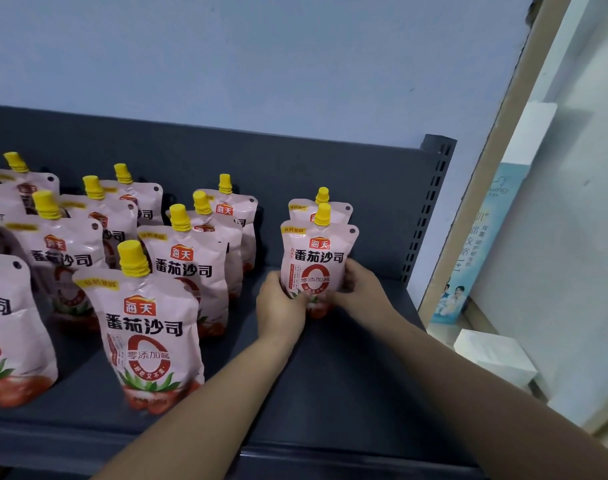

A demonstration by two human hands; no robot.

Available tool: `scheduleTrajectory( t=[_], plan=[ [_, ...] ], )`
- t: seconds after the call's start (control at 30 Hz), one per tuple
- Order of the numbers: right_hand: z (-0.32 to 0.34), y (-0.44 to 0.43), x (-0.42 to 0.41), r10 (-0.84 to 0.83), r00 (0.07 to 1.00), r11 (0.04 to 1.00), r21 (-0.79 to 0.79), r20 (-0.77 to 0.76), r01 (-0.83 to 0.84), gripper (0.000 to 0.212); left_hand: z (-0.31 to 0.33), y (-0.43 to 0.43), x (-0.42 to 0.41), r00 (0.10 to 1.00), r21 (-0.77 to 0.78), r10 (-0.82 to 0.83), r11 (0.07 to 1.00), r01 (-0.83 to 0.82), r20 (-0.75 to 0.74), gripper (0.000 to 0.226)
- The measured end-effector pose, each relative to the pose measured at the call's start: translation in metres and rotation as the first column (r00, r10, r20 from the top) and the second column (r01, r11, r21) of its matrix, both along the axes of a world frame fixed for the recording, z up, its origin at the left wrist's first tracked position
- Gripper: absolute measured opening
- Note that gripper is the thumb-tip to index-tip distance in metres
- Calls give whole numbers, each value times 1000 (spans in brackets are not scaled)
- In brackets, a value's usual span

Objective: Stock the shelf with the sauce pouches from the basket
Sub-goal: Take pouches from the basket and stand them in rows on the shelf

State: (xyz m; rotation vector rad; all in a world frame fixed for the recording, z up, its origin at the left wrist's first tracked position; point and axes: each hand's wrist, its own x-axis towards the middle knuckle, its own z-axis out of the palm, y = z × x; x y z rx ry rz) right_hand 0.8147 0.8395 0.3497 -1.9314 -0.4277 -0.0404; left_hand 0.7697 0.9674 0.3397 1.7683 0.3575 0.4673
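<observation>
A pale pink sauce pouch (pixel 318 261) with a yellow cap, red logo and black lettering stands upright on the dark grey shelf (pixel 347 368). The left hand (pixel 282 308) and right hand (pixel 359 289) grip its lower sides, fingers curled around it, a second pouch (pixel 333 209) just behind.

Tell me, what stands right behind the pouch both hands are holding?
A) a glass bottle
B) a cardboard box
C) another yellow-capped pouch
C: a second tomato sauce pouch peeks up just behind the held pouch, which the left hand and right hand grip at its lower sides.
</observation>
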Motion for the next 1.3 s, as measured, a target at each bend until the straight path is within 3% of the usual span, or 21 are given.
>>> scheduleTrajectory(
  t=[0.57,0.87,1.0,1.1,1.2,1.3],
  plan=[
    [-2,-5,2,-36,997,984,-179,-71,23,58,-4,-5,5,996,-112,-85,990,83,-17,43],
    [5,-9,-7,-83,992,963,-264,-99,55,59,1,-3,-3,991,-116,-104,989,94,-83,76],
    [1,-16,-11,-134,986,939,-330,-96,96,39,4,-1,-17,979,-51,-169,985,164,-111,73],
    [-3,-17,-16,-181,980,944,-295,-76,152,31,2,-1,-30,964,-4,-197,980,200,-180,71],
    [-3,-13,-21,-121,992,958,-268,-38,106,25,1,-1,-42,964,146,-164,970,196,-208,52],
    [3,-3,-30,27,999,934,-356,34,-13,24,3,-1,-56,946,314,-190,910,270,-261,61]
  ],
)
